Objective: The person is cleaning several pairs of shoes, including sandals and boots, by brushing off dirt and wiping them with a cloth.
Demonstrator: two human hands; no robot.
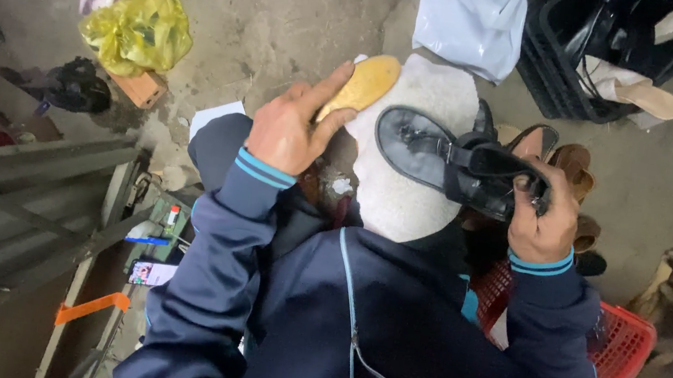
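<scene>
The left hand (288,129) is closed around a yellow-tan brush (363,85), fingers wrapped over its back, holding it raised above the person's lap and just left of a black sandal (441,160). The right hand (544,217) is clamped on the strap end of that sandal, gripping it so the sole faces up and the toe points toward the brush; brush and sandal sit close together but whether they touch cannot be told. Both sleeves are dark blue with light blue cuff stripes. Beneath the sandal a white fleecy cloth (403,197) lies over the knees. Just beyond the right hand stands a cluster of brown shoes (575,170) on the concrete floor (290,6). A red plastic basket (622,348) sits at the person's right side. At the far right edge of the floor a black crate (562,63) holds more footwear, with a pale plastic bag (470,18) beside it. A yellow plastic bag (139,30) rests at the far left.
</scene>
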